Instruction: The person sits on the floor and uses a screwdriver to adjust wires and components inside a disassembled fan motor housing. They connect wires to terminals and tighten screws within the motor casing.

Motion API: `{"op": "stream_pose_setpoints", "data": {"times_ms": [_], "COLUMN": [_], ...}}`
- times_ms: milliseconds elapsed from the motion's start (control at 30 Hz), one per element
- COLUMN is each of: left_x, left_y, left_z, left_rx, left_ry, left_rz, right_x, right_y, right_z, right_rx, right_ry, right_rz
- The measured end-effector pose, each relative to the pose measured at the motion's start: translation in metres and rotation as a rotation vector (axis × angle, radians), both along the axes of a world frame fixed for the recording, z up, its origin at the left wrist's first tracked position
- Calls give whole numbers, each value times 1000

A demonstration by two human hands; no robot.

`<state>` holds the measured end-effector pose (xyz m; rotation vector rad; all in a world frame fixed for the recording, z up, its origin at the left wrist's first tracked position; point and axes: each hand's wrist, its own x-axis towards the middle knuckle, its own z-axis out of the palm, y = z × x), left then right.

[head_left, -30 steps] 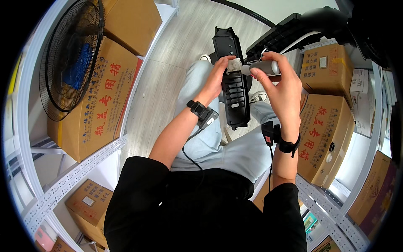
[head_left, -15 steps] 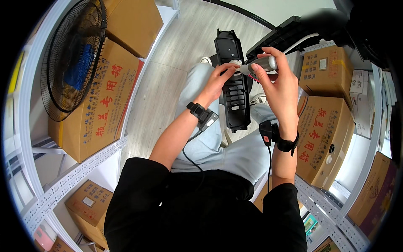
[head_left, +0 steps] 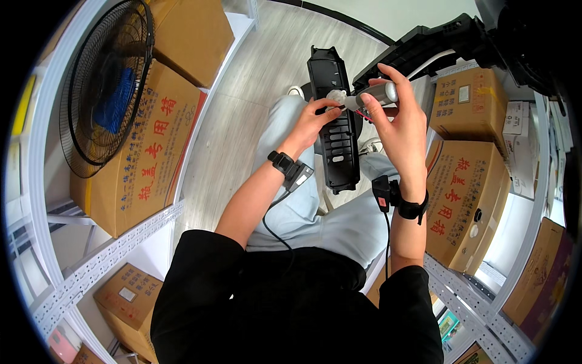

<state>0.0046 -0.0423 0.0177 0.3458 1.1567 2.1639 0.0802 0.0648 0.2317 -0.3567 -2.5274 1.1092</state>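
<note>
R. hand (head_left: 403, 118) fingers hold grey cyl. tool (head_left: 381, 94), tip at whitish part (head_left: 336, 96) over blk slotted housing (head_left: 341, 155). L. hand (head_left: 310, 125) fingers narrow, nr tip; can't tell if gripping. Status (est.): mid-op; tool in position, not yet set down; amt. left unclear.

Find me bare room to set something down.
A bare floor strip runs between the left shelving and your left trouser leg. It's crowded around the black slotted part, where your left hand, right hand and grey tool cluster.
</note>
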Motion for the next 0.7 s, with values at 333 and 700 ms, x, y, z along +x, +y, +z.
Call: {"op": "stream_pose_setpoints", "data": {"times_ms": [333,700], "left_x": [-1,1], "left_y": [-1,7], "left_z": [1,13], "left_rx": [-32,-130], "left_ry": [-4,36], "left_rz": [-32,87], "right_x": [2,13], "right_y": [8,3], "right_z": [-7,10], "right_rx": [-28,114], "right_ry": [0,-74], "right_rz": [18,-31]}}
